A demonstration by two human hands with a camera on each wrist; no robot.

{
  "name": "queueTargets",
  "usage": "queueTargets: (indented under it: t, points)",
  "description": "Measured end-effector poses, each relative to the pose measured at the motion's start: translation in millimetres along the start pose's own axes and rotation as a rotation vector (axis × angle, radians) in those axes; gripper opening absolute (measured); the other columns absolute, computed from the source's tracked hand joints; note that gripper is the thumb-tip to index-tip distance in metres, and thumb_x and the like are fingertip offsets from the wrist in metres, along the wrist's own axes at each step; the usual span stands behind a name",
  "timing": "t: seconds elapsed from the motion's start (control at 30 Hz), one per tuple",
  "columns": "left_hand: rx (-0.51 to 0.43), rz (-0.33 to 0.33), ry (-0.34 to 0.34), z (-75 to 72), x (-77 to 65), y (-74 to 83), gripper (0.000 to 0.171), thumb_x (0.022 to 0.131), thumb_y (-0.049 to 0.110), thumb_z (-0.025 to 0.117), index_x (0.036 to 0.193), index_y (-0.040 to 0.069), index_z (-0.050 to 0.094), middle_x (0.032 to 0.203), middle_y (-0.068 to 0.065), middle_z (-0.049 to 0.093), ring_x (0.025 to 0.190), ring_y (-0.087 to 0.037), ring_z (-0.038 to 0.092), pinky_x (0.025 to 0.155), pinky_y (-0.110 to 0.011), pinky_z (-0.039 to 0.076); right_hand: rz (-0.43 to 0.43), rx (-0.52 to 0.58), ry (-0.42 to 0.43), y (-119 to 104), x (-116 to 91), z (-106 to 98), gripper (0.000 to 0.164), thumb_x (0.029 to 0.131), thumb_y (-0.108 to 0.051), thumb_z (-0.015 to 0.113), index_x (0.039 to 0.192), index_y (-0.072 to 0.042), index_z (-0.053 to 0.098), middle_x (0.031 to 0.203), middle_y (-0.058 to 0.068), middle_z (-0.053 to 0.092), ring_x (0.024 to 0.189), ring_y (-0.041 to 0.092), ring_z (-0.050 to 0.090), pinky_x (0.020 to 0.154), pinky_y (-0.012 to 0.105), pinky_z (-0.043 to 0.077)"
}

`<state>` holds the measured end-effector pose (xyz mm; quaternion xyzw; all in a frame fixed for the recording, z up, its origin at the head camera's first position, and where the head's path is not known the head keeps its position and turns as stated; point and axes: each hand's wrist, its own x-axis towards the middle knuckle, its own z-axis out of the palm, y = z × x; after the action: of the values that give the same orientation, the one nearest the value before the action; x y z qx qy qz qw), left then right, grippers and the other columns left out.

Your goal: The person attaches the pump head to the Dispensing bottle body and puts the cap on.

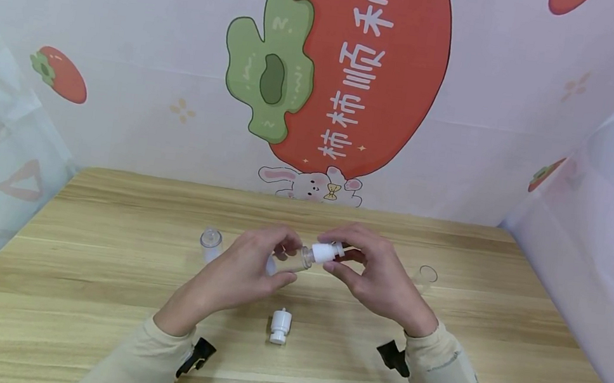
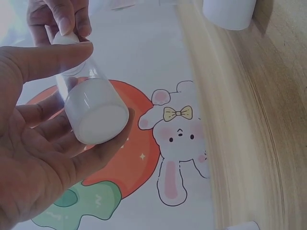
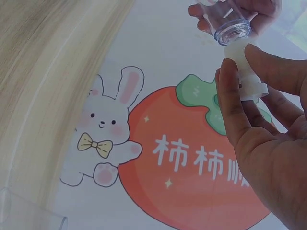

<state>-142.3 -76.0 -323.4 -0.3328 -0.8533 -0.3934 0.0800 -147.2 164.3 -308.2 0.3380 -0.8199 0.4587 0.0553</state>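
Observation:
Tilted sideways above the table, a small clear bottle with a white lower part (image 2: 96,112) is held by my left hand (image 1: 249,261), thumb on one side and fingers on the other. My right hand (image 1: 374,273) pinches a white pump head (image 1: 324,252) between thumb and fingers. The pump's collar meets the bottle's clear neck (image 3: 232,32); whether its thread has caught cannot be seen. A second white pump head (image 1: 280,326) lies on the table below the hands. Left of my left hand stands another clear-topped bottle (image 1: 211,240), partly hidden by that hand.
A clear, see-through cap (image 1: 427,275) stands on the wooden table (image 1: 99,294) behind my right wrist. White printed sheets (image 1: 149,25) rise behind the table and along both sides. Black straps (image 1: 394,358) sit at the wrists.

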Motion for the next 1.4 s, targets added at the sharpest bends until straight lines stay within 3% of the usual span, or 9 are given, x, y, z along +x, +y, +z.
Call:
queueTargets:
  t: [0.27, 0.87, 1.4]
  points:
    - [0.013, 0.007, 0.002, 0.8, 0.4, -0.8, 0.033, 0.081, 0.003, 0.084, 0.109, 0.006, 0.066, 0.101, -0.003, 0.069, 0.091, -0.015, 0.064, 0.082, -0.034, 0.056, 0.014, 0.001, -0.006, -0.4, 0.2, 0.4, 0.039, 0.084, 0.009, 0.078, 0.118, -0.005, 0.068, 0.114, 0.002, 0.067, 0.094, 0.016, 0.067, 0.084, 0.03, 0.059]
    - [0.018, -0.037, 0.009, 1.2, 0.2, 1.8, 0.036, 0.08, 0.003, 0.086, 0.111, 0.007, 0.068, 0.102, -0.002, 0.07, 0.093, -0.016, 0.066, 0.082, -0.035, 0.056, 0.045, 0.033, -0.021, -0.5, 0.8, -1.5, 0.035, 0.086, 0.007, 0.076, 0.119, -0.002, 0.068, 0.113, 0.003, 0.068, 0.096, 0.017, 0.068, 0.085, 0.031, 0.058]
    - [0.006, -0.007, 0.003, -0.2, 1.0, 1.6, 0.035, 0.08, 0.003, 0.085, 0.11, 0.006, 0.068, 0.102, -0.002, 0.07, 0.092, -0.016, 0.066, 0.082, -0.035, 0.056, 0.001, 0.067, -0.023, 1.2, 0.2, -1.3, 0.036, 0.085, 0.008, 0.076, 0.119, -0.004, 0.069, 0.114, 0.004, 0.068, 0.098, 0.021, 0.067, 0.087, 0.032, 0.058]
